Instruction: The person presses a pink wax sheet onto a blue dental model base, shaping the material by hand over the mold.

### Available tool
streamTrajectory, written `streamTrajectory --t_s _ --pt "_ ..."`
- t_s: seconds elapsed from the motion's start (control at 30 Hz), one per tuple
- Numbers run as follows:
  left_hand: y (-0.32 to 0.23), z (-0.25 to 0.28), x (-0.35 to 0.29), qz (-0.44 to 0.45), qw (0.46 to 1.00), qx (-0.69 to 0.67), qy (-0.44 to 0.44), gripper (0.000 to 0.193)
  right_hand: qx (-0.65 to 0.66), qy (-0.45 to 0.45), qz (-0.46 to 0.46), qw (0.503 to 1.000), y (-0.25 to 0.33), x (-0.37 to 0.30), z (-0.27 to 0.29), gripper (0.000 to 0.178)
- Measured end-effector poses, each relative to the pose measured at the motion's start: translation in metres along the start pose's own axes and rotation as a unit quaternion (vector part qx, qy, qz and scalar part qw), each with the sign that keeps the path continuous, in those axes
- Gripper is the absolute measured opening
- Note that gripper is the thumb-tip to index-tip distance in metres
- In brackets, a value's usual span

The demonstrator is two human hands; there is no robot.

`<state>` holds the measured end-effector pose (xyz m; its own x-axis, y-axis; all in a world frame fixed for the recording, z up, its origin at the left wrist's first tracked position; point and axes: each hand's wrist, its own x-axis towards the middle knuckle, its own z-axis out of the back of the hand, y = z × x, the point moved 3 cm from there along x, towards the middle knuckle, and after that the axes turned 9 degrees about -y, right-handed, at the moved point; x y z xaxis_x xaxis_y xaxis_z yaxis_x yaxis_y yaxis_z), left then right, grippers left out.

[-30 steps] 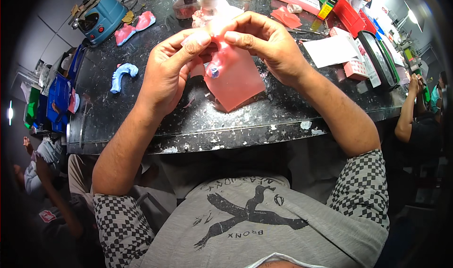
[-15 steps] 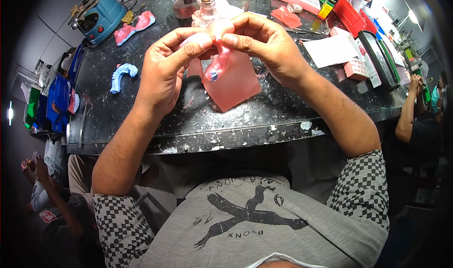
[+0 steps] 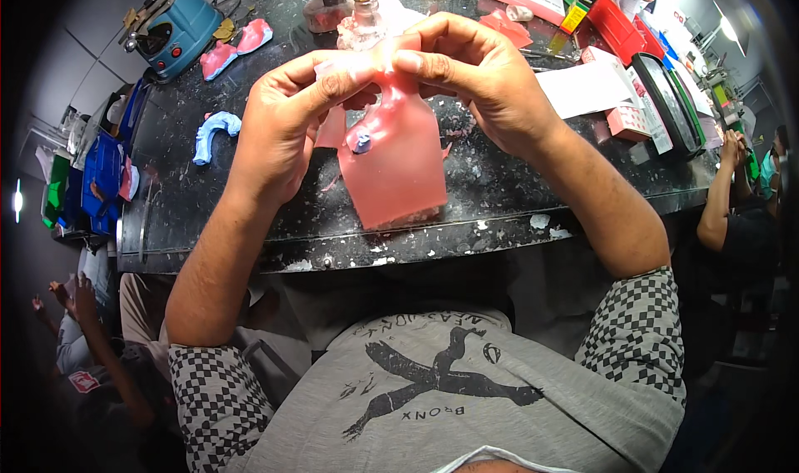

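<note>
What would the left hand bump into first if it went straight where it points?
Probably the right hand, which is just ahead. The left hand and right hand both pinch the pink sheet, but depth is hard to judge here.

1. Sheet (image 3: 395,181): waxy-looking, smooth, faintly glossy; lumpier and shinier toward the top.
2. Arch (image 3: 215,131): matt, slightly uneven.
3. Bench (image 3: 499,194): glossy black, roughened by pale, crusty spatters.
4. Bottle (image 3: 364,22): clear, glass-like, shiny.
5. Paper (image 3: 583,88): smooth, matt.
6. Shirt (image 3: 333,435): soft, matt cloth.
7. Machine (image 3: 172,38): smooth casing with a sheen.
</note>
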<state>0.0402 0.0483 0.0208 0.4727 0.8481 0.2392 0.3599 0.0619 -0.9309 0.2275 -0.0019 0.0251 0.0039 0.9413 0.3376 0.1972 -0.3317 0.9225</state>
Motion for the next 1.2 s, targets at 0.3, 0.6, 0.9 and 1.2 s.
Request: streamTrajectory --t_s 0.3,0.6,0.9,1.2 --pt "0.001 0.003 0.002 0.044 0.996 0.081 -0.006 0.026 -0.052 -0.045 -0.004 0.998 -0.007 0.000 -0.002 0.020" --pt "-0.006 -0.008 -0.006 0.057 0.989 0.135 0.036 0.022 -0.081 0.020 -0.099 0.992 -0.011 0.000 0.004 0.022" --pt "-0.002 -0.006 -0.004 0.053 0.993 0.099 0.037 0.022 -0.039 0.038 -0.157 0.986 -0.014 0.000 0.005 0.022" --pt "0.002 0.001 0.003 0.020 0.991 0.129 0.008 0.021 -0.079 0.044 -0.109 0.990 -0.019 0.002 0.004 0.023"
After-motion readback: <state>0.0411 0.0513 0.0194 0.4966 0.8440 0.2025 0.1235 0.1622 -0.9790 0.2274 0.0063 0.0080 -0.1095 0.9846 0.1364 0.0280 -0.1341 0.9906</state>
